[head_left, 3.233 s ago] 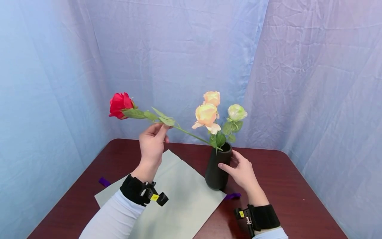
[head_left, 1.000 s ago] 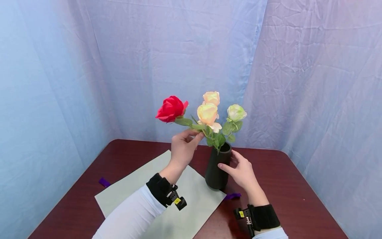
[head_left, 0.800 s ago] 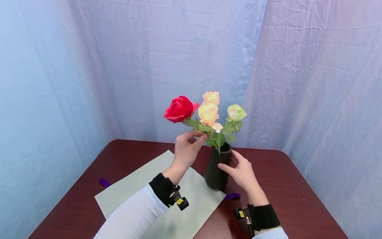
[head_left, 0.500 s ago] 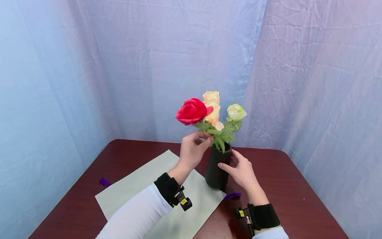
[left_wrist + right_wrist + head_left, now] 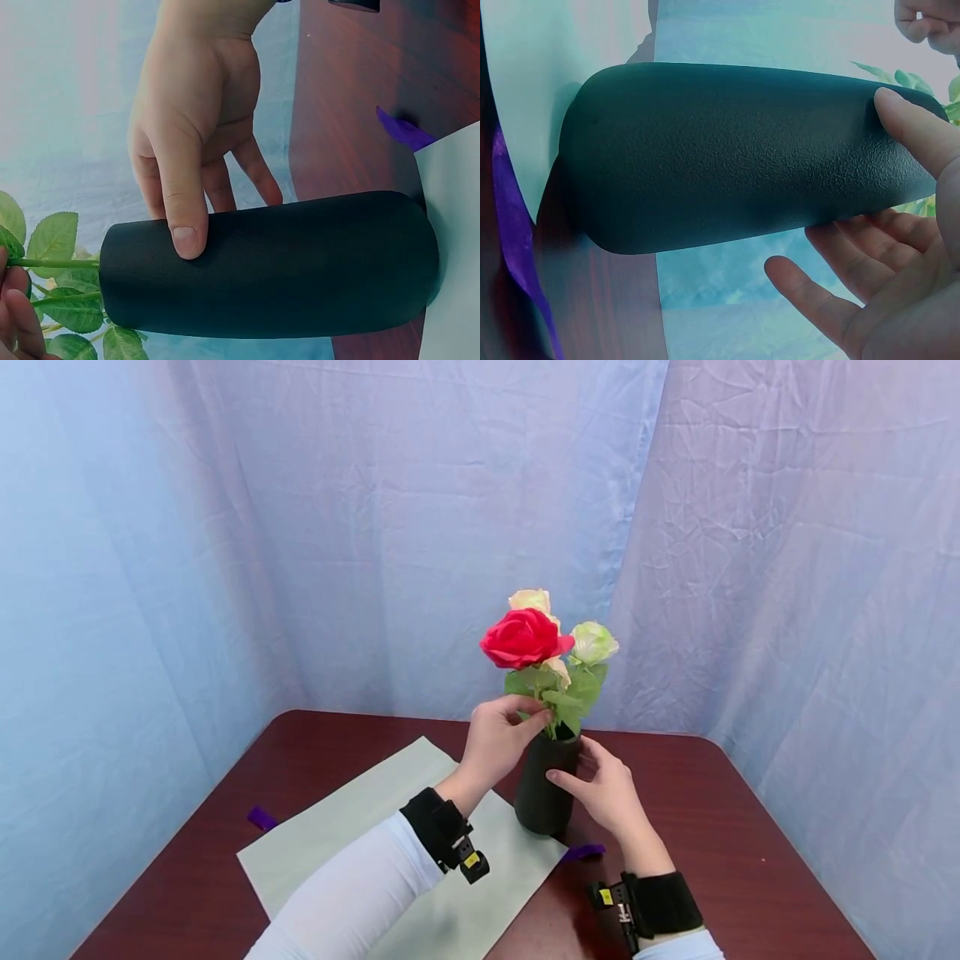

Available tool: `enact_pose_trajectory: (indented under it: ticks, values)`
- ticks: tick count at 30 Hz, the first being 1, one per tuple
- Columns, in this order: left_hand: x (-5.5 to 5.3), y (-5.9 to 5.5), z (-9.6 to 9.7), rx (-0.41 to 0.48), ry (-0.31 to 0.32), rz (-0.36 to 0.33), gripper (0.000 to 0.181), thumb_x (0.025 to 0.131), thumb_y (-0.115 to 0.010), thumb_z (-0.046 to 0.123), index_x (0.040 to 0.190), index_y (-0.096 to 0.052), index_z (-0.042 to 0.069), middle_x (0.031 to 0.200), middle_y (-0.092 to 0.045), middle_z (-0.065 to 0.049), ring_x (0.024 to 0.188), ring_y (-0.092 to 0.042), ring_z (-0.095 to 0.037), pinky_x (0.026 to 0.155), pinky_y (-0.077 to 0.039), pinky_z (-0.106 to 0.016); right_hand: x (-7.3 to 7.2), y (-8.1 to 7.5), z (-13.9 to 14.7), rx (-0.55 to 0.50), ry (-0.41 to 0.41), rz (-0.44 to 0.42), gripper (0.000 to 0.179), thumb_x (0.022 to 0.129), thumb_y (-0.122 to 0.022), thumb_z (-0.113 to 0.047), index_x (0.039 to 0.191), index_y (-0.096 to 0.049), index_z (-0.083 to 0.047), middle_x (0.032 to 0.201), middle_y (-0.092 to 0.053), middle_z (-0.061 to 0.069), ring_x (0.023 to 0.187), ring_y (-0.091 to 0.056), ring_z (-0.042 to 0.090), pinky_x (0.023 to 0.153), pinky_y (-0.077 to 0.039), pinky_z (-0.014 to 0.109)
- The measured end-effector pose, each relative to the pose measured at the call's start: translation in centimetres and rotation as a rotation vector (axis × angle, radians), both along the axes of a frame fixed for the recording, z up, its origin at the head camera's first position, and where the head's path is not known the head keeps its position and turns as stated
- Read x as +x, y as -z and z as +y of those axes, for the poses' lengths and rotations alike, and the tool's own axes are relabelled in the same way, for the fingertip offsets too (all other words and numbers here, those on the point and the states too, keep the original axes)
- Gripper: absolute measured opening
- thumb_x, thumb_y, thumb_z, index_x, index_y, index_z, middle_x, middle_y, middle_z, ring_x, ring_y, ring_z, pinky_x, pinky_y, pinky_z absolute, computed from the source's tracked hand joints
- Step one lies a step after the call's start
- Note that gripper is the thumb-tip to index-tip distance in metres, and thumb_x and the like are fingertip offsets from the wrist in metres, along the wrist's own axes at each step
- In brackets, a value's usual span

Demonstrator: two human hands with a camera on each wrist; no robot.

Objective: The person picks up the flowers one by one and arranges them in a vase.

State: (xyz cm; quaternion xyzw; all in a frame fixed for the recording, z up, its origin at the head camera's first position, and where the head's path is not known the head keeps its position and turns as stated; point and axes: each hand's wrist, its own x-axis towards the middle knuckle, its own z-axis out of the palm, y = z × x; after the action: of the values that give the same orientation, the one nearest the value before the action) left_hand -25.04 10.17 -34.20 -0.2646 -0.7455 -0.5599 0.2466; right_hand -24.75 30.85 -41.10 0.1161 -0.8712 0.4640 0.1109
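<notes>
In the head view my left hand (image 5: 497,737) pinches the stem of a red rose (image 5: 522,639) just above the mouth of a dark vase (image 5: 542,793). The left wrist view has the held green stem (image 5: 56,263) running down into the vase's opening. My right hand (image 5: 611,789) steadies the vase near its top, thumb on one side and fingers curving round the other; this shows closely on the vase (image 5: 727,157) in the right wrist view. Peach roses (image 5: 528,601), partly hidden by the red bloom, and a pale green rose (image 5: 592,643) stand in the vase too.
A pale green sheet (image 5: 360,835) lies slanted on the dark red wooden table (image 5: 720,827), the vase standing at its right corner. Purple ribbon (image 5: 585,852) pokes out there, with another purple end (image 5: 261,817) at left. Blue-lilac curtains (image 5: 420,527) hang behind.
My left hand has carried the red rose rightward, and its stem has gone from slanting to nearly upright in the vase. The bloom now covers part of the peach roses. My right hand stays put.
</notes>
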Motion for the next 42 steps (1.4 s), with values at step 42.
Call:
enact_pose_trajectory:
  ticks: [42]
  values:
    - [-2.5,-0.2,1.6,-0.303,-0.117,-0.074,0.018,0.098,-0.071,0.029,0.095,-0.082,0.014,0.079,-0.072,0.010,0.066,-0.059,-0.005,0.056,-0.047,-0.024,0.2,0.0,-0.6,0.011,-0.009,0.037,0.085,0.087,-0.080,-0.048,0.153,-0.043,-0.010,0.140,-0.059,0.017,0.123,-0.061,0.033,0.094,-0.053,0.051]
